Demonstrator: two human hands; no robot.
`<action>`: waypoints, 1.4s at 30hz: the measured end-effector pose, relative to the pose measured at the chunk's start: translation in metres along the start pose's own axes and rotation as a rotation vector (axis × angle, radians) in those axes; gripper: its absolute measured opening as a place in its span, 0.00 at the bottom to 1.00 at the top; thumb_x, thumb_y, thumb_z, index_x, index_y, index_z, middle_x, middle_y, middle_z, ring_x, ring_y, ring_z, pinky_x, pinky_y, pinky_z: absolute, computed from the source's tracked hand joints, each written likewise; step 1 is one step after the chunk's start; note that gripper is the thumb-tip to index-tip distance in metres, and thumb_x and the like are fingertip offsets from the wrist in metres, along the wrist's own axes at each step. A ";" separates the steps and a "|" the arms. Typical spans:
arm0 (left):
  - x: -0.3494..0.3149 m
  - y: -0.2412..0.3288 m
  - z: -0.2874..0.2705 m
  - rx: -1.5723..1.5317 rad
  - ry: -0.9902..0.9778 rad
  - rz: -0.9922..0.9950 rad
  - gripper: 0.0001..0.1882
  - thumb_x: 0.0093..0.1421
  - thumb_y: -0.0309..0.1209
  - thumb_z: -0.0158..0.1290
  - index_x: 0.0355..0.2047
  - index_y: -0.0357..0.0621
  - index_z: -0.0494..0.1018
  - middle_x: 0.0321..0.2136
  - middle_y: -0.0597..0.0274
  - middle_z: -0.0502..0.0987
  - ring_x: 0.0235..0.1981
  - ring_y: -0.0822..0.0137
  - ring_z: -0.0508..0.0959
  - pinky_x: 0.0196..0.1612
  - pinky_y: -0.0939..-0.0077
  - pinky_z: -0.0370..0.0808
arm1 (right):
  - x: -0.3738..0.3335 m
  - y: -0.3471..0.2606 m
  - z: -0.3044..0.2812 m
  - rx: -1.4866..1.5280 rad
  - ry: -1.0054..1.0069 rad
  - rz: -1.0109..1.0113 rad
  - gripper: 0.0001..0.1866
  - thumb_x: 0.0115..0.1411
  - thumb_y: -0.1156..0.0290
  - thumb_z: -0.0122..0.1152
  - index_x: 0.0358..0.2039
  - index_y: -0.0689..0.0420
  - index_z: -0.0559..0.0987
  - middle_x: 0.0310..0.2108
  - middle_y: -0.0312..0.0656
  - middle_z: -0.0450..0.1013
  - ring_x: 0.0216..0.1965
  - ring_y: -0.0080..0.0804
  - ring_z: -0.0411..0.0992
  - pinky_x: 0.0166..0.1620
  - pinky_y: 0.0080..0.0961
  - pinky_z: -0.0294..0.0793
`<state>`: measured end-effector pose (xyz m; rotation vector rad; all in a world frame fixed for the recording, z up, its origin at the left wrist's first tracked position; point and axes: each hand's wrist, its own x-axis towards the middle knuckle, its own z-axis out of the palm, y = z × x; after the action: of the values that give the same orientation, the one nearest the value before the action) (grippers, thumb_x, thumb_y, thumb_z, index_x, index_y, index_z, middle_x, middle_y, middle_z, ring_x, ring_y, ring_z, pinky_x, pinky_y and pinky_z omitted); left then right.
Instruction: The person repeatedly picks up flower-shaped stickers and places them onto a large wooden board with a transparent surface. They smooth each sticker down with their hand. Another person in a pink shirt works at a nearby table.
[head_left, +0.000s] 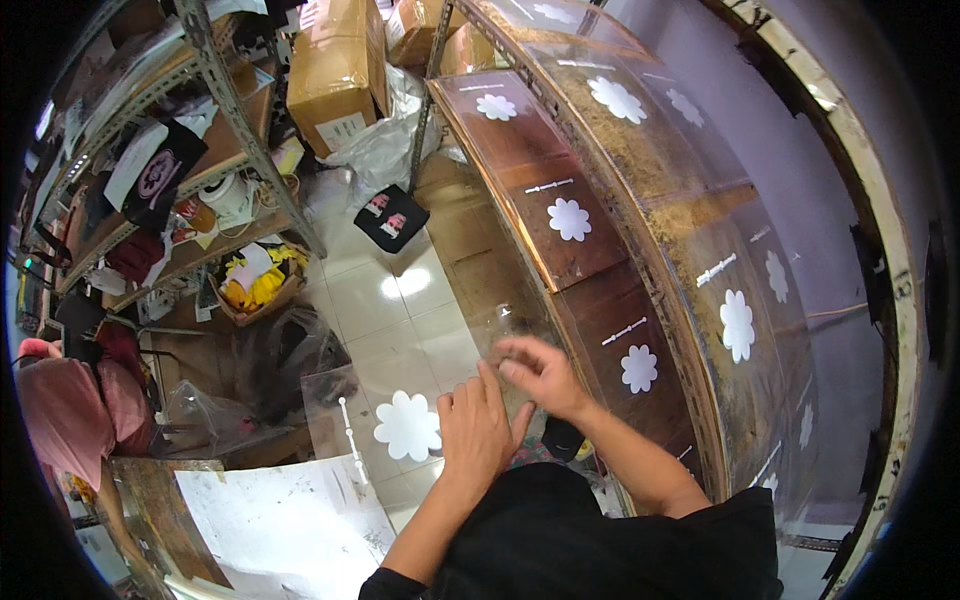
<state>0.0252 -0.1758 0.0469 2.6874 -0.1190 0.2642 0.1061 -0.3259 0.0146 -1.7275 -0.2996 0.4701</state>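
A clear plastic sheet (325, 425) printed with a white flower shape (406, 426) and a thin white strip (351, 440) hangs over the floor in front of me. My left hand (476, 425) covers the flower's right edge, its fingers together and gripping the sheet. Close beside it, my right hand (543, 376) has its thumb and forefinger closed in a pinch, seemingly at the sheet's right side. The film's edge there is hard to make out. Similar printed clear sheets (568, 220) lie in a row on the brown bench to my right.
Beyond that bench runs a higher ledge (660, 190) with more printed sheets. A black folded cloth (392, 218) lies on the tiled floor. Cardboard boxes (335, 75) and a cluttered metal shelf (215, 80) stand ahead. A person in pink (75, 410) is at left, near a white-topped table (285, 525).
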 end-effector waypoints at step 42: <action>-0.289 -0.038 0.288 -1.002 -0.552 -1.122 0.24 0.69 0.49 0.46 0.52 0.42 0.73 0.42 0.49 0.78 0.43 0.54 0.78 0.48 0.66 0.75 | 0.154 0.253 -0.533 -0.181 1.056 0.190 0.37 0.55 0.81 0.46 0.68 0.62 0.57 0.65 0.50 0.61 0.41 0.31 0.77 0.32 0.21 0.73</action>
<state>-0.2044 -0.2535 -0.2829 1.4291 0.8295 -0.6945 0.4760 -0.7736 -0.1708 -1.9483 0.5976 -0.3798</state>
